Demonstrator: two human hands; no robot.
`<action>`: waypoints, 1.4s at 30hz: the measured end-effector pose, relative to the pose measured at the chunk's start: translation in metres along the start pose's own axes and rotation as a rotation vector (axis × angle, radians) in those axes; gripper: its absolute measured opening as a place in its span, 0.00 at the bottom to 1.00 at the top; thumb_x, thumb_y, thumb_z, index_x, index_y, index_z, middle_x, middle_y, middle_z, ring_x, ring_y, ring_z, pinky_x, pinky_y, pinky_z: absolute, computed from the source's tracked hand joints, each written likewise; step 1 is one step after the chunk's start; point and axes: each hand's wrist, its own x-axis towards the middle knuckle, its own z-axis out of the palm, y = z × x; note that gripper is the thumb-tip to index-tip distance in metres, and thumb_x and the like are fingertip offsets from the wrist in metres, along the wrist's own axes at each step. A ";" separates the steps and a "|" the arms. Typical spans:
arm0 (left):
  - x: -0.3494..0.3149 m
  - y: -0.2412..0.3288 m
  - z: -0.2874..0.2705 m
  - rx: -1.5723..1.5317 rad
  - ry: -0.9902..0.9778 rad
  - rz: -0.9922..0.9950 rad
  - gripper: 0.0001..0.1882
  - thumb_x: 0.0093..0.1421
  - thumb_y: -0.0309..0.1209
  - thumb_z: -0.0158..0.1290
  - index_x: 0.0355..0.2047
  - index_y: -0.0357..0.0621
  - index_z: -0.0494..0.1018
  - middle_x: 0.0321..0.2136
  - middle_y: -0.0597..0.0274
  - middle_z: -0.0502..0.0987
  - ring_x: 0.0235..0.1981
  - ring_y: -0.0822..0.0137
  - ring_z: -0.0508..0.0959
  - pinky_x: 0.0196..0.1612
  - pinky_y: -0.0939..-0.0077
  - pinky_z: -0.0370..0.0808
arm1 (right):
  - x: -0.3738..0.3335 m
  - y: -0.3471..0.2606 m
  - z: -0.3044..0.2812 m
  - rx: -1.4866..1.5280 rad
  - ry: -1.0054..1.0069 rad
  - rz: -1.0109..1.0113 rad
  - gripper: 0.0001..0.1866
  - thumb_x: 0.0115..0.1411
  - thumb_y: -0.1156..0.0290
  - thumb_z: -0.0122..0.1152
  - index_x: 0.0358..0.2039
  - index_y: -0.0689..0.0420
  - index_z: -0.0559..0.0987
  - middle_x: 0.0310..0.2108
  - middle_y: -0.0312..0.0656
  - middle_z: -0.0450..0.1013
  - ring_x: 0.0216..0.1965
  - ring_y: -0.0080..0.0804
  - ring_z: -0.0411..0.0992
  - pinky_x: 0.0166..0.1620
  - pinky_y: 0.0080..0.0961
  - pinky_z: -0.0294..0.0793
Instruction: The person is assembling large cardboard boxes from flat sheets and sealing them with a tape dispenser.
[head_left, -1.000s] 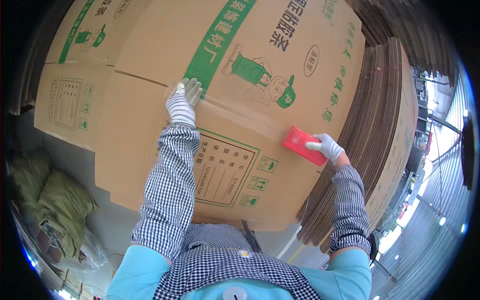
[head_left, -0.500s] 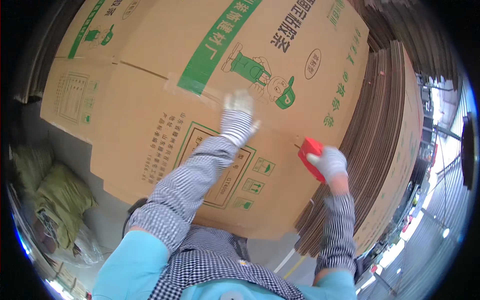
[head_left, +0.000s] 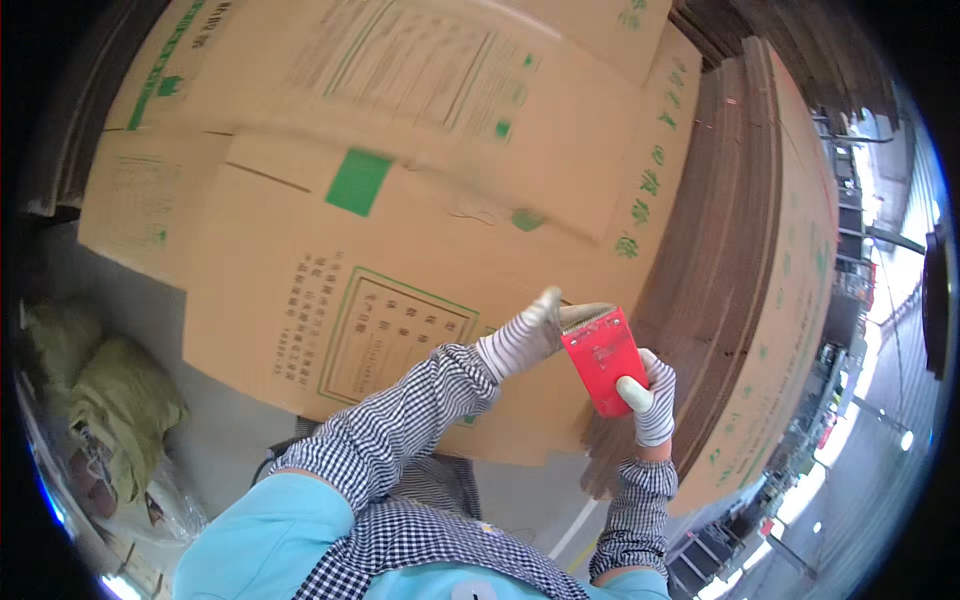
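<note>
A red tape dispenser with a serrated edge is gripped by my right hand, its thumb lying across the red face. My left hand, in a white striped glove, is at the dispenser's toothed end. Its fingers look closed there, but the dispenser partly hides them and what they pinch is unclear. Under both hands spreads a large flat cardboard carton with green and dark print. Across its far part lies a folded-over cardboard panel, its near edge blurred.
Stacked flat cardboard rises along the right side, with more stacks at the far right. Greenish woven sacks and clear plastic lie on the grey floor at left. Metal shelving and lights appear beyond the stacks.
My left hand came off the carton's middle and moved right and nearer to the dispenser. The right hand turned the dispenser face up. A panel now covers the carton's green printed figure.
</note>
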 end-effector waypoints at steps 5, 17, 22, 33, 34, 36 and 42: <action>-0.040 0.016 0.011 0.274 0.291 0.152 0.29 0.70 0.49 0.42 0.59 0.38 0.68 0.55 0.55 0.74 0.58 0.66 0.71 0.64 0.65 0.63 | 0.027 0.015 0.029 -0.165 -0.114 -0.118 0.30 0.44 0.54 0.74 0.39 0.66 0.79 0.30 0.38 0.78 0.33 0.24 0.74 0.41 0.24 0.74; -0.138 0.158 -0.056 0.285 1.085 0.260 0.11 0.61 0.37 0.57 0.38 0.45 0.81 0.38 0.64 0.82 0.36 0.68 0.81 0.49 0.69 0.75 | 0.132 -0.036 0.175 -0.506 -0.515 -0.249 0.31 0.50 0.50 0.69 0.41 0.68 0.79 0.30 0.52 0.79 0.31 0.33 0.78 0.39 0.29 0.77; -0.200 0.235 -0.099 1.842 1.565 0.984 0.14 0.59 0.36 0.57 0.41 0.40 0.80 0.52 0.51 0.77 0.59 0.57 0.71 0.67 0.59 0.56 | 0.182 -0.023 0.172 -0.753 -0.520 0.063 0.38 0.48 0.40 0.68 0.41 0.68 0.80 0.31 0.55 0.79 0.34 0.44 0.81 0.39 0.35 0.78; -0.137 0.197 -0.119 2.287 1.232 0.526 0.39 0.60 0.44 0.53 0.65 0.35 0.57 0.68 0.41 0.51 0.70 0.45 0.50 0.70 0.40 0.39 | 0.235 -0.019 0.190 -1.137 -0.622 0.071 0.43 0.51 0.30 0.57 0.37 0.67 0.81 0.32 0.60 0.78 0.37 0.53 0.78 0.43 0.42 0.76; -0.123 0.186 -0.125 2.641 1.160 0.000 0.41 0.59 0.47 0.53 0.66 0.33 0.55 0.69 0.41 0.50 0.70 0.46 0.51 0.70 0.41 0.40 | 0.235 -0.016 0.187 -1.094 -0.608 0.050 0.41 0.51 0.32 0.59 0.37 0.66 0.81 0.32 0.59 0.78 0.37 0.52 0.78 0.42 0.42 0.76; -0.118 0.193 -0.137 2.630 1.177 0.142 0.42 0.60 0.50 0.49 0.66 0.33 0.55 0.69 0.41 0.51 0.69 0.44 0.52 0.69 0.40 0.41 | 0.216 -0.012 0.145 -0.930 -0.612 0.057 0.38 0.52 0.35 0.61 0.40 0.64 0.81 0.33 0.57 0.78 0.37 0.50 0.79 0.43 0.40 0.76; -0.105 0.183 -0.128 2.674 1.200 0.291 0.39 0.54 0.46 0.53 0.62 0.35 0.61 0.64 0.40 0.59 0.66 0.44 0.56 0.66 0.39 0.48 | 0.170 0.069 -0.034 -1.120 -0.349 0.470 0.32 0.51 0.45 0.68 0.42 0.63 0.82 0.35 0.51 0.81 0.36 0.42 0.81 0.44 0.34 0.78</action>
